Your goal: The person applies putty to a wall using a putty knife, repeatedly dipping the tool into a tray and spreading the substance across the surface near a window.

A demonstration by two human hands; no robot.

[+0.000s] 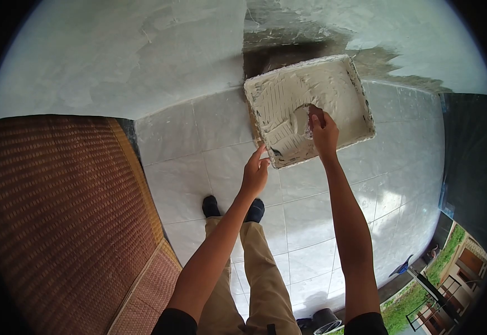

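Note:
A rectangular paint tray (359,84) with a ribbed slope stands at the wall corner. Thick off-white paste (330,84) covers its inside. My left hand (254,174) grips the tray's near left corner, its fingers against the rim. Over the middle of the tray, my right hand (325,137) is closed on a reddish-brown hand tool (315,116) smeared with paste. The tool's working end sits in or just above the paste, and its exact kind is hard to make out.
Pale, patchy walls (193,56) meet behind the tray, with a dark unpainted area (288,39). A woven brown mat (59,212) stands at left. My feet are on the grey tiled floor (305,223). A black bucket (325,320) stands at the bottom, near an opening outdoors.

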